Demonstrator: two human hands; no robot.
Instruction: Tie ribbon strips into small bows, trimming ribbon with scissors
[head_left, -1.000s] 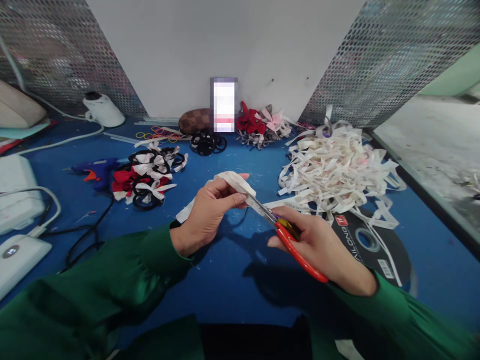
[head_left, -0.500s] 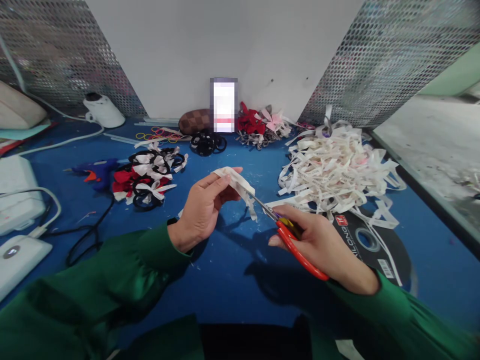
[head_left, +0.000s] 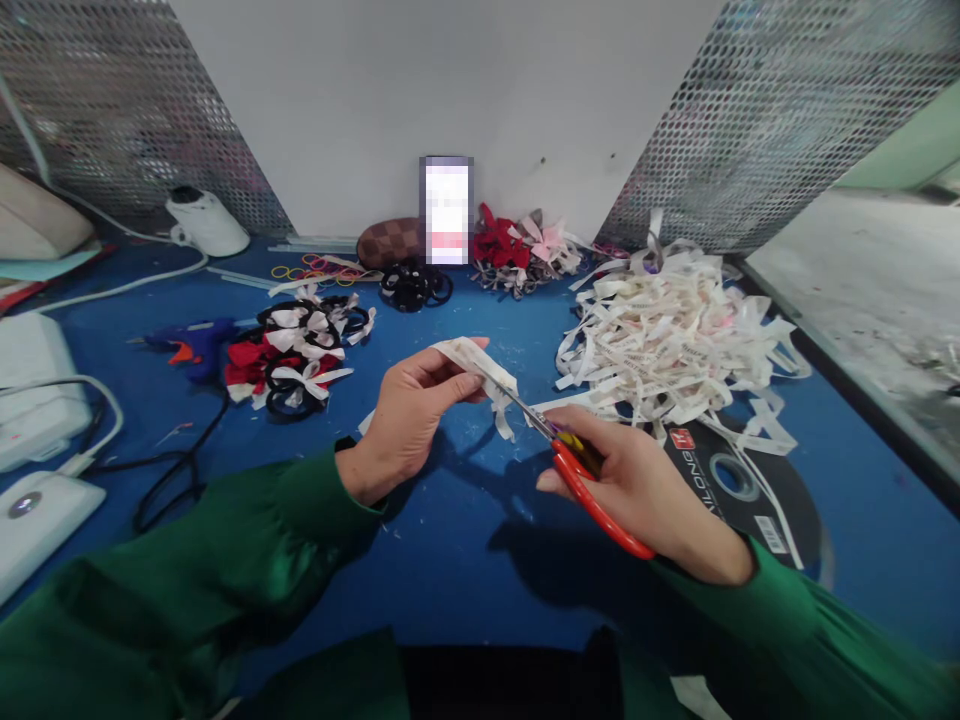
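Note:
A white ribbon [head_left: 466, 357] lies over the fingers of my left hand [head_left: 409, 410], pinched under the thumb near the middle of the table. Its free end hangs down to the right. My right hand [head_left: 637, 480] grips scissors [head_left: 589, 495] with red handles, and their blades reach up and left to the ribbon's edge. Whether the blades are closed on the ribbon I cannot tell. Just beyond my right hand is a big heap of white printed ribbons [head_left: 675, 335]. A black ribbon spool [head_left: 787, 490] lies partly under that heap.
Left of my hands lie hair ties with red and white bows [head_left: 296, 350] and a blue glue gun [head_left: 199, 345]. A phone [head_left: 448, 210] leans on the back wall beside a checkered pouch [head_left: 390, 243], black hair ties [head_left: 411, 286] and red bows [head_left: 499, 242]. White power boxes [head_left: 45, 520] with cables stand at far left.
My left thumb has slid right along the ribbon, and the ribbon has shifted slightly right against the scissor blades. My right hand has hardly moved.

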